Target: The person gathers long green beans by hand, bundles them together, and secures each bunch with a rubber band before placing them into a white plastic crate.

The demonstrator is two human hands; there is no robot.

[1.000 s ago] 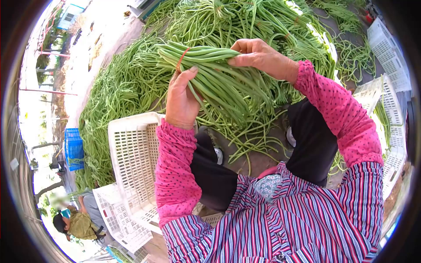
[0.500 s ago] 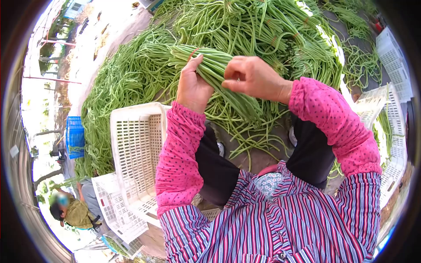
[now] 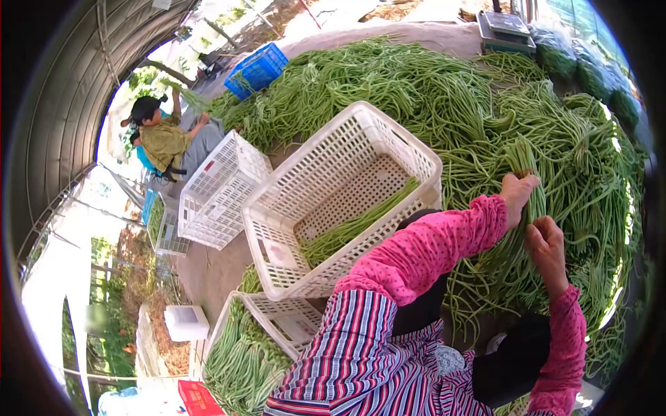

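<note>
My left hand point(image 3: 519, 195) is closed around the upper end of a bundle of long green beans point(image 3: 522, 154), beside a thin reddish band. Just below it, my right hand point(image 3: 547, 244) is closed against the bundle's lower part, its fingers curled on the stalks. Behind both hands spreads a large heap of loose long beans point(image 3: 388, 76). Left of my arms stands a white slatted crate point(image 3: 409, 149) with some long beans lying along one inner side.
Another white crate point(image 3: 225, 184) stands near a seated person point(image 3: 166, 142) holding beans. A blue crate point(image 3: 255, 71) borders the heap. A bean-filled crate point(image 3: 243, 353) is at lower left. A scale point(image 3: 506, 24) and bagged beans point(image 3: 590, 73) are at upper right.
The camera view has swung left, so my hands and the bundle now appear at the right. The inside of the white crate, with beans in it, has come into view.
</note>
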